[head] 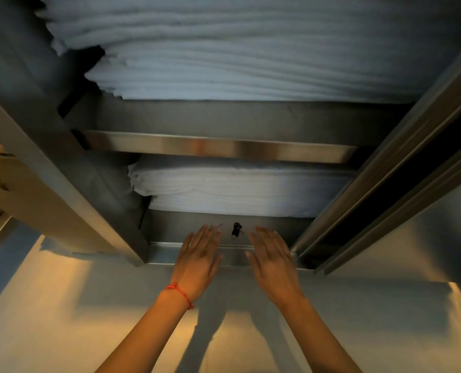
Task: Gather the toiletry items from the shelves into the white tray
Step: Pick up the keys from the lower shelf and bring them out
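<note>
I see the left hand (pixel 200 261) and right hand (pixel 273 262) side by side over the near lip of a steel shelf unit (pixel 224 148), palms down, fingers spread and released, grasping nothing; both are motion-blurred. A red cord bracelet (pixel 179 291) circles the left wrist. Between the fingertips, slightly farther, a small dark item (pixel 236 229) stands on the lower shelf; I cannot tell what it is. Behind it lies a stack of folded white towels (pixel 240 192); a larger towel stack (pixel 250 49) fills the far upper shelf, cut off at the top. I cannot find the white tray or identify any toiletries in view.
</note>
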The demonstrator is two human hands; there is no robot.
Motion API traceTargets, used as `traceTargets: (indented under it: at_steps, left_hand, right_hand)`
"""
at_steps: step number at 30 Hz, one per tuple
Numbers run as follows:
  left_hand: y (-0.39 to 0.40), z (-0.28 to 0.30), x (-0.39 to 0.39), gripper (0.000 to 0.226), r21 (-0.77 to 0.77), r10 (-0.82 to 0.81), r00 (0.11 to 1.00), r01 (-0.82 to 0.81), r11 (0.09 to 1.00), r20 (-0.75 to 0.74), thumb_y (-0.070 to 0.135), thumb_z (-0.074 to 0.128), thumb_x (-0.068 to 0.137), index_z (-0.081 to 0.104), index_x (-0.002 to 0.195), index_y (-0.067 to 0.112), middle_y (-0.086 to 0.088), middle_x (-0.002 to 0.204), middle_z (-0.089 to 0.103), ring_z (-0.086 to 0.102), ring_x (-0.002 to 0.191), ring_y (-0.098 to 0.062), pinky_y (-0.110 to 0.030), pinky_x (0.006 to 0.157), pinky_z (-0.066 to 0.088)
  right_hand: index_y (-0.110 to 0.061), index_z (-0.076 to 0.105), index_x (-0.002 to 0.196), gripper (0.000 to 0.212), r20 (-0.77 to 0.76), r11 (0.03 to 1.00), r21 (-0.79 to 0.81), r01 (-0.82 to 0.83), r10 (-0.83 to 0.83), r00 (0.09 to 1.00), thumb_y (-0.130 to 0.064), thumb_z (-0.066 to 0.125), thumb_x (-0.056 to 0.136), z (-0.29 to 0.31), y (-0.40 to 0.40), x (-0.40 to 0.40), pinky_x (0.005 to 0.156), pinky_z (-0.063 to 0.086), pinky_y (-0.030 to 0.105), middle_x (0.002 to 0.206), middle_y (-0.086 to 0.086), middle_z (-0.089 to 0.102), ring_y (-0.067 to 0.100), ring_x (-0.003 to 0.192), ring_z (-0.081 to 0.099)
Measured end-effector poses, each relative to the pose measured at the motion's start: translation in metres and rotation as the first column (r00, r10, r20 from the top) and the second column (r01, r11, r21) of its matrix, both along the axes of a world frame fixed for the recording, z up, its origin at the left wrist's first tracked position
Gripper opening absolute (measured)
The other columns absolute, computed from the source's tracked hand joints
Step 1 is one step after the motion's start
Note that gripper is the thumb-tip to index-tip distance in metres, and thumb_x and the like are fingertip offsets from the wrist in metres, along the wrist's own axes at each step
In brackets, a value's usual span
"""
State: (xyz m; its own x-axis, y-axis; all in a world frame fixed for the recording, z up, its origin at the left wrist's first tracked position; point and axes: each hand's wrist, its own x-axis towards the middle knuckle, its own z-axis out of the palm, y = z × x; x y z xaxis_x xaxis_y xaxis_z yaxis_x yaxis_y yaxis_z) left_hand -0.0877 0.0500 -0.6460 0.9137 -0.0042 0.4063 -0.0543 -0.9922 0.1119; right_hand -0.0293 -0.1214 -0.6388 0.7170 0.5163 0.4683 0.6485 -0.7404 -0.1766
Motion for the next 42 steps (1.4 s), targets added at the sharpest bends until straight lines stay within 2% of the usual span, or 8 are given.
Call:
traceTargets:
  at_steps: [2, 4, 6, 15, 18, 22, 27, 42]
  left_hand:
    - [0.001, -0.026, 0.008, 0.053, -0.004, -0.008, 1.000, 0.008, 1.000, 0.026, 0.016, 0.086, 0.061, 0.069, 0.108, -0.001, -0.014, 0.116, 0.066, 0.066, 0.100, -0.033, -0.053, 0.074, 0.052]
    - [0.003, -0.054, 0.016, 0.056, -0.015, 0.000, 1.000, 0.000, 1.000, 0.030, 0.015, 0.089, 0.057, 0.069, 0.107, -0.002, -0.015, 0.114, 0.066, 0.066, 0.100, -0.034, -0.053, 0.074, 0.052]
    - [0.005, -0.081, 0.023, 0.058, -0.019, 0.009, 1.000, -0.009, 1.000, 0.025, 0.014, 0.090, 0.053, 0.070, 0.105, -0.003, -0.017, 0.111, 0.067, 0.066, 0.099, -0.035, -0.053, 0.074, 0.053]
    - [0.021, -0.174, 0.046, 0.042, -0.021, 0.041, 0.998, -0.040, 0.999, 0.047, 0.015, 0.076, 0.068, 0.069, 0.105, -0.005, -0.021, 0.109, 0.067, 0.065, 0.101, -0.038, -0.055, 0.078, 0.051]
    - [0.024, -0.189, 0.050, 0.054, -0.023, 0.053, 0.998, -0.053, 0.998, 0.020, 0.011, 0.088, 0.057, 0.069, 0.105, -0.005, -0.021, 0.110, 0.067, 0.064, 0.101, -0.038, -0.056, 0.078, 0.051]
    - [0.032, -0.201, 0.057, 0.050, -0.014, 0.069, 0.997, -0.069, 0.998, 0.030, 0.013, 0.083, 0.063, 0.068, 0.106, -0.006, -0.022, 0.112, 0.065, 0.064, 0.102, -0.039, -0.057, 0.078, 0.050]
    - [0.039, -0.211, 0.070, 0.060, 0.018, 0.093, 0.995, -0.094, 0.995, 0.023, 0.018, 0.087, 0.059, 0.066, 0.110, -0.007, -0.021, 0.113, 0.065, 0.063, 0.103, -0.037, -0.056, 0.077, 0.050]
    - [0.044, -0.228, 0.077, 0.058, 0.065, 0.094, 0.995, -0.091, 0.994, -0.040, 0.032, 0.085, 0.063, 0.069, 0.107, -0.003, -0.017, 0.116, 0.065, 0.063, 0.107, -0.031, -0.050, 0.085, 0.051]
  right_hand:
    - [0.000, 0.069, 0.108, 0.032, 0.025, 1.000, 0.019, -0.020, 0.019, 0.999, -0.022, 0.056, 0.088, -0.028, 0.002, 0.008, 0.085, 0.050, 0.049, 0.112, 0.017, 0.067, 0.032, 0.102, 0.066]
    - [0.000, 0.068, 0.110, 0.050, 0.028, 0.999, 0.023, -0.033, 0.033, 0.999, -0.031, 0.031, 0.099, -0.056, 0.004, 0.017, 0.088, 0.049, 0.049, 0.114, 0.017, 0.066, 0.032, 0.105, 0.064]
    - [0.001, 0.067, 0.111, 0.060, 0.032, 0.999, 0.027, -0.043, 0.042, 0.999, -0.033, 0.019, 0.102, -0.084, 0.006, 0.024, 0.089, 0.049, 0.049, 0.115, 0.017, 0.066, 0.032, 0.105, 0.064]
    - [0.003, 0.065, 0.113, 0.059, 0.025, 0.997, 0.031, -0.064, 0.063, 0.998, -0.033, 0.020, 0.102, -0.174, 0.019, 0.053, 0.092, 0.046, 0.050, 0.117, 0.018, 0.064, 0.033, 0.108, 0.062]
    - [0.003, 0.066, 0.112, 0.047, 0.021, 0.998, 0.015, -0.055, 0.054, 0.998, -0.029, 0.036, 0.096, -0.190, 0.026, 0.061, 0.092, 0.046, 0.050, 0.116, 0.019, 0.064, 0.033, 0.107, 0.063]
    - [0.004, 0.066, 0.111, 0.036, 0.046, 0.998, 0.027, -0.050, 0.049, 0.998, -0.019, 0.052, 0.088, -0.209, 0.037, 0.068, 0.091, 0.047, 0.051, 0.117, 0.019, 0.064, 0.033, 0.107, 0.063]
    - [0.003, 0.066, 0.112, 0.062, 0.028, 0.999, 0.012, -0.040, 0.039, 0.999, -0.034, 0.017, 0.102, -0.222, 0.048, 0.077, 0.091, 0.047, 0.050, 0.121, 0.019, 0.062, 0.033, 0.110, 0.061]
    - [0.001, 0.066, 0.114, 0.066, 0.017, 0.995, -0.101, -0.013, 0.015, 1.000, -0.036, 0.013, 0.102, -0.239, 0.056, 0.076, 0.098, 0.041, 0.048, 0.125, 0.016, 0.060, 0.031, 0.118, 0.056]
